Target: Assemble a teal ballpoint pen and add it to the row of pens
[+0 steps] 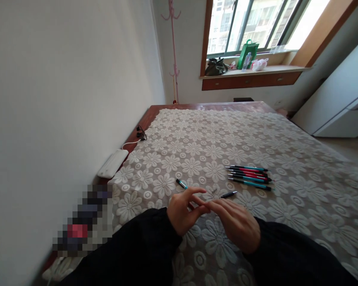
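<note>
Meeting over the lace bedspread [286, 151], the person's two hands come together fingertip to fingertip just above the cloth. The left hand [183, 212] has its fingers curled and pinched in toward the right hand [237, 222], whose fingers stretch flat toward it; something thin seems caught between the fingertips, but I cannot tell what it is, nor how firmly either hand closes on it. Both forearms wear black sleeves [289, 254].

Just beyond the fingertips lie two loose pen pieces. A short teal piece [181, 183] sits past the left hand, a little to its outer side, tilted on the cloth. A dark barrel [229, 194] lies just past the right hand's fingertips, near them but apart.

Farther out from the right hand a cluster of pens [249, 176] rests side by side, teal, red and black, all pointing roughly the same way, touching or nearly touching one another.

Well beyond the left hand, at the bed's edge by the wall, a white power strip [111, 163] lies with its cord running to a black plug [141, 134]. Far past both hands, a window ledge [274, 70] carries a dark bag [215, 66] and a green bag [248, 53].
</note>
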`<action>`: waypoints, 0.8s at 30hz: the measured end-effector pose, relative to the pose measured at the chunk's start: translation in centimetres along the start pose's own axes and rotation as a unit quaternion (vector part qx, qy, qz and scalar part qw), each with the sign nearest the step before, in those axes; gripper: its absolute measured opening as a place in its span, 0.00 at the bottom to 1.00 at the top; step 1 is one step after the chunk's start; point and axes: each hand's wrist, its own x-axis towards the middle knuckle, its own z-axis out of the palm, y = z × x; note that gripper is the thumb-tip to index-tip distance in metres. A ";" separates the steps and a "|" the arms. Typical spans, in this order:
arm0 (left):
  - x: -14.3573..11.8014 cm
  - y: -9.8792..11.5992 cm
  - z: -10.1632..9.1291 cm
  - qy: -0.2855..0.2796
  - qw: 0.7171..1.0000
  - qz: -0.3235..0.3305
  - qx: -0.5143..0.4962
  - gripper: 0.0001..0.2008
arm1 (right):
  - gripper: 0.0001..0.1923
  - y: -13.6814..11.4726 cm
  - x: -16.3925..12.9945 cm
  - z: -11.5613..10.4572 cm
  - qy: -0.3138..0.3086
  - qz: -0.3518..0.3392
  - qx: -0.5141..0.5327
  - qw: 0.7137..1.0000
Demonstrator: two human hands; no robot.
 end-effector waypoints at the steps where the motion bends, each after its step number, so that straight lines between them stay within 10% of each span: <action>1: 0.0 0.0 0.0 -0.001 1.000 -0.004 0.000 0.20 | 0.16 0.0 0.0 0.1 0.007 0.004 0.006 1.000; 13: 1.8 -0.1 -2.4 -0.034 0.965 0.134 0.222 0.13 | 0.14 1.1 -0.4 0.0 0.037 0.030 -0.021 0.999; 17: 2.3 -0.9 -3.3 -0.037 0.948 0.103 0.299 0.21 | 0.15 1.6 -0.5 -0.1 0.029 0.038 -0.038 0.998; 24: 2.7 -2.4 -3.6 -0.044 0.936 0.043 0.346 0.08 | 0.14 2.8 -1.1 0.3 0.007 0.042 -0.076 0.996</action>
